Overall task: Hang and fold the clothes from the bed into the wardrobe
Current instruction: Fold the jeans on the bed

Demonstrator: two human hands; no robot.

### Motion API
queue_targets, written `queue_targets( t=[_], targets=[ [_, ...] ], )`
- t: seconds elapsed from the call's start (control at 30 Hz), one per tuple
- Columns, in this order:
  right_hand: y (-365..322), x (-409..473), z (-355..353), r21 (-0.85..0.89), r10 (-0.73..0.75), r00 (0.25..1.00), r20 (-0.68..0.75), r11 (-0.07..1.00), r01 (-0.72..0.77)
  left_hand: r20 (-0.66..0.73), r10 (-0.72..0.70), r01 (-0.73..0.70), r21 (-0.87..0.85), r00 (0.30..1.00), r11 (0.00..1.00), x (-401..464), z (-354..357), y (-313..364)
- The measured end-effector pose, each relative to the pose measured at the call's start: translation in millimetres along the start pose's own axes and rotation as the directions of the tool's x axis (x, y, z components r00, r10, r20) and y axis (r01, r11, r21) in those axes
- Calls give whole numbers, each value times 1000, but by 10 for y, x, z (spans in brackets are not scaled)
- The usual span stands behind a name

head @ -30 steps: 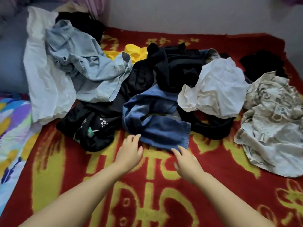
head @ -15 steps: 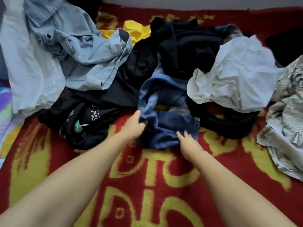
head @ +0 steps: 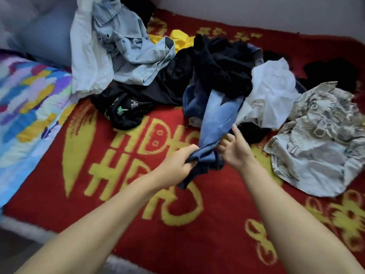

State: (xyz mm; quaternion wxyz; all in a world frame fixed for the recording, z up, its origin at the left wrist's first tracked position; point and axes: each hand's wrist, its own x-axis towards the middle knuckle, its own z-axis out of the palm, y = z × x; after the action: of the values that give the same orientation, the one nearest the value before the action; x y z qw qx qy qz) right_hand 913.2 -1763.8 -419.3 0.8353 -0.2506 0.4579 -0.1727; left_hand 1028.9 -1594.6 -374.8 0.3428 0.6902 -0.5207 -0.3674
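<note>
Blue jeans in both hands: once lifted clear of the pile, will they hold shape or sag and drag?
Likely floppy: the blue jeans bunch in the left hand. Probably heavyish denim. May drag the black garment and white cloth lying over them.

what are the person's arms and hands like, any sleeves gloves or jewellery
Both forearms are bare as far as the frame shows, with no sleeve in view. The left hand and right hand wear no gloves, and no rings, watch or bracelets show. Nails look short and unpainted, though the image is soft.
</note>
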Motion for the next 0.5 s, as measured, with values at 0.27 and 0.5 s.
queue_targets(
  t=[0.27, 0.5],
  targets=[
    [-142, -815, 13, -363, -77, 964, -254, 932, -21, 309, 45, -134, 272, 950, 953, -1206, 251, 652],
    [-36, -1697, 286, -633, -429, 903, -13, 703, 325, 157, -246, 187, 316, 957, 930, -1505, -285, 228]
  ],
)
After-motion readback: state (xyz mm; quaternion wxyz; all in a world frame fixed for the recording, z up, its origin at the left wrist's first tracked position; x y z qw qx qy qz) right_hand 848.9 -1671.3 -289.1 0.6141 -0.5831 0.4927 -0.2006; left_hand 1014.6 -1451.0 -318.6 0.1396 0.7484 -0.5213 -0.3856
